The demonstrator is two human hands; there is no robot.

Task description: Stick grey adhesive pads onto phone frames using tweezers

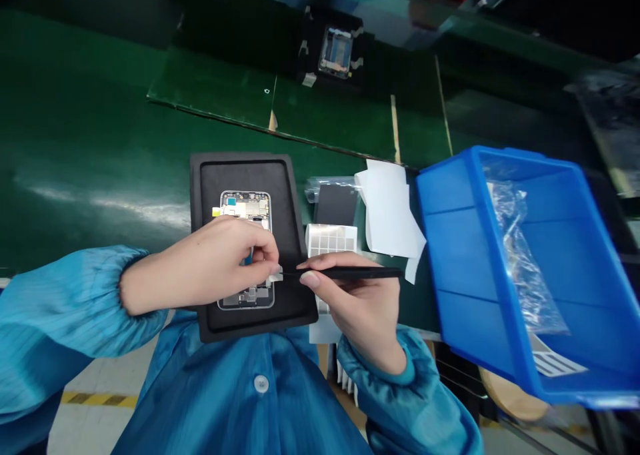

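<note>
As L hand (233, 252) pinches pale tab (276, 278), R hand (367, 305) pinches black tool (370, 273). Prob. tab-handling step; next move needs fine tip ctrl.

The tray (245, 172) is matt and smooth, the tabletop (100, 142) glossy, the bin (455, 222) smooth plastic, the bag (530, 268) crinkled, shiny plastic. Sleeves (65, 302) are faintly lustrous cloth; the tweezers (365, 273) look matt, perhaps coated metal.

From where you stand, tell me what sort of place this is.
Probably an electronics assembly or repair workshop: an opened smartphone lies on a black tray, with a blue plastic bin nearby.
</note>
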